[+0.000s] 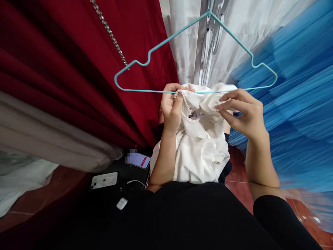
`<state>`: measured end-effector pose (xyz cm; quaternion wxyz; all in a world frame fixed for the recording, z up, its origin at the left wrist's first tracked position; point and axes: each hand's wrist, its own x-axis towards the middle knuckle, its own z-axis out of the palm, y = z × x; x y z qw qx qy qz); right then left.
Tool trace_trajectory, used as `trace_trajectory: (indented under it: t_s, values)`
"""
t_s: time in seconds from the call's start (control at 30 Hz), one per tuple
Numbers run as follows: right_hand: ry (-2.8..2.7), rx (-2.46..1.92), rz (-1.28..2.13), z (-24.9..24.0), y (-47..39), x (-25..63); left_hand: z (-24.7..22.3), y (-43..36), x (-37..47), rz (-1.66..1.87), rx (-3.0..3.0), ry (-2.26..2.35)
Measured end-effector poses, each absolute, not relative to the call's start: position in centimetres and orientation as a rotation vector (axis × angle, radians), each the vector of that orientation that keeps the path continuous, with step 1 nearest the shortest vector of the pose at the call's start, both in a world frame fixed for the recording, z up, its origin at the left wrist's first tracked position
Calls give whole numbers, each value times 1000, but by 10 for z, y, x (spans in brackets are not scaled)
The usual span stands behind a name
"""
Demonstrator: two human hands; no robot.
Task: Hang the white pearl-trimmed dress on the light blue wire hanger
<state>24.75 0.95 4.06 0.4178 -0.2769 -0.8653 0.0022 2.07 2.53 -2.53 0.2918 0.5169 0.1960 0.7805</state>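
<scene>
A white garment (200, 156) of smooth cloth lies bunched over my lap, its upper part raised to the bottom bar of a light-blue hanger (148, 91). Along its opening runs a pearl strand (191, 119). My left hand (172, 107) is closed on the cloth and the strand's upper end at the bar, thumb on the near side. On the right, my right hand (243, 111) pinches the garment's edge between thumb and fingers, close to the bar. The cloth partly hides what the fingertips grip.
Red drapery (145, 31) hangs at the left, with a jewelled chain (109, 31) before it. Blue tulle (293, 90) fills the right. White curtains and a metal stand (205, 52) are behind. Two phones (104, 180) and a small white case (121, 203) lie on a black surface.
</scene>
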Motion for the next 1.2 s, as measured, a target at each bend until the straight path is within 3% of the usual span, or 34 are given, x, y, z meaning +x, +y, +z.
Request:
trace_trajectory:
  t_s: [0.1, 0.3, 0.4, 0.53, 0.73, 1.0, 1.2]
  values:
    - [-2117, -583, -221, 34, 29, 226, -22, 21, 22, 2079, 1372, 560]
    - [-1993, -762, -76, 17, 36, 221, -28, 14, 9, 2007, 1541, 736]
    - [-1955, -757, -50, 16, 30, 224, -42, 14, -21, 2060, 1632, 1043]
    - [-2033, -781, -14, 24, 28, 228, -50, 13, -69, 2270, 1285, 1347]
    - [-2097, -850, 31, 37, 19, 232, -6, 11, -104, 2502, 1252, 1288]
    - [-2059, -851, 31, 36, 15, 228, 61, 18, -81, 2387, 1603, 1424]
    - [-2026, -790, -24, 25, 23, 228, 72, 30, -56, 2185, 1936, 1093]
